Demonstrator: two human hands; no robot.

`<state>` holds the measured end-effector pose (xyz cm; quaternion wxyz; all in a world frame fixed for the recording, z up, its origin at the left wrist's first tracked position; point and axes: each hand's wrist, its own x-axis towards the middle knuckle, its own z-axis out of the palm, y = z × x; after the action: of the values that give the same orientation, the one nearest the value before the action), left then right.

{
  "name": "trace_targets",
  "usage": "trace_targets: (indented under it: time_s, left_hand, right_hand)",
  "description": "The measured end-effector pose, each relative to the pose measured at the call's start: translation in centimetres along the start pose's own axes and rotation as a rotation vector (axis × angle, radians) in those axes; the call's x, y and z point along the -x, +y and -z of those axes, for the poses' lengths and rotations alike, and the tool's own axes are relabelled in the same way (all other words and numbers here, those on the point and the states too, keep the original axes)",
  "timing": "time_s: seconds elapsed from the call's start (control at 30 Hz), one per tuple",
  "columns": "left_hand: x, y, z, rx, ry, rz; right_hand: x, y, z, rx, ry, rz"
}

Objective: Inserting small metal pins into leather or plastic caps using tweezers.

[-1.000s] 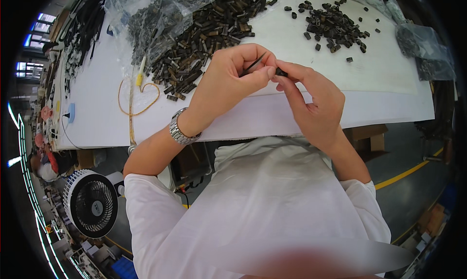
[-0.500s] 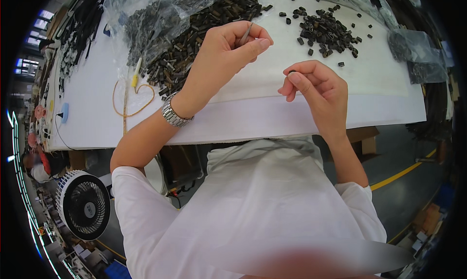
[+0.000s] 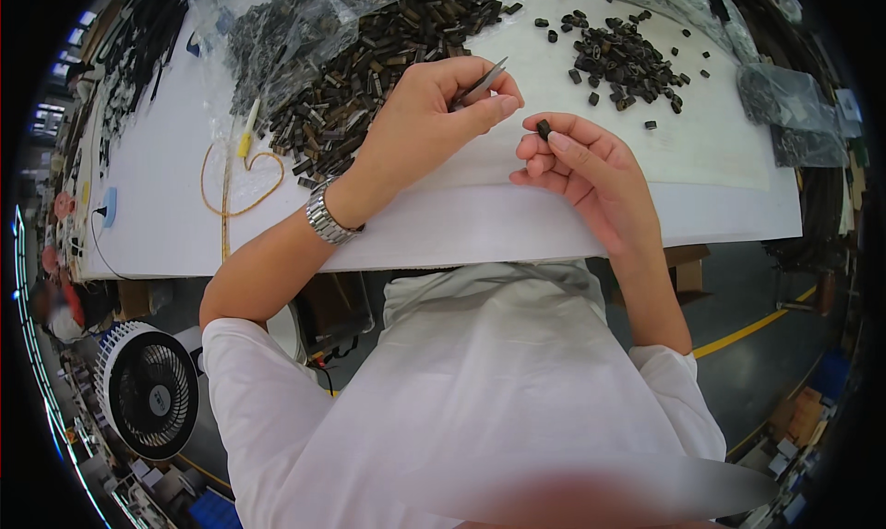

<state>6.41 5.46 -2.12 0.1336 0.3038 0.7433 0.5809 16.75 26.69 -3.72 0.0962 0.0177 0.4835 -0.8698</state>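
Note:
My left hand (image 3: 429, 109), with a metal watch (image 3: 325, 213) at its wrist, is closed around a slim pointed metal tool (image 3: 484, 80). The tool's tip sticks out past the fingers toward the far side; the rest is hidden in the palm, so its exact kind does not show. Between thumb and index finger, my right hand (image 3: 604, 174) pinches a small black ring-like piece (image 3: 544, 129), its other fingers loosely curled. Both hands are above the white tabletop (image 3: 572, 220), a short gap apart. Beyond my right hand lies a pile of similar small black pieces (image 3: 628, 63).
A large heap of dark short pieces (image 3: 369, 77), partly under clear plastic film (image 3: 286, 21), spreads beyond my left hand. A yellow-and-white pen-like tool (image 3: 247, 134) and an orange cord (image 3: 226, 206) lie at left. Plastic bags (image 3: 792, 104) sit at right. A fan (image 3: 148, 390) stands lower left.
My right hand has turned and risen slightly, bringing the black piece into clearer view and nearer my left hand. The metal tool in my left hand now points more to the right.

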Motion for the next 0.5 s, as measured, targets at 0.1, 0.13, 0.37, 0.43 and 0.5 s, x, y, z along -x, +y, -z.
trace_targets:
  time_s: [0.1, 0.13, 0.37, 0.43, 0.5]
  left_hand:
    - [0.1, 0.3, 0.0, -0.028, -0.013, -0.007]
    - [0.2, 0.3, -0.1, -0.028, -0.014, -0.007]
    - [0.6, 0.9, -0.6, -0.121, 0.001, -0.019]
    - [0.9, 1.0, -0.6, -0.178, 0.012, -0.032]
    - [1.3, 0.8, -0.4, -0.200, -0.037, -0.091]
  right_hand:
    - [0.1, 0.2, -0.1, 0.035, -0.010, 0.042]
    - [0.2, 0.2, -0.2, 0.072, 0.007, 0.059]
    - [0.5, 0.1, -0.3, 0.216, 0.097, 0.175]
    - [0.5, 0.0, 0.2, 0.235, 0.125, 0.206]
    - [0.6, -0.2, 0.2, 0.255, 0.151, 0.236]
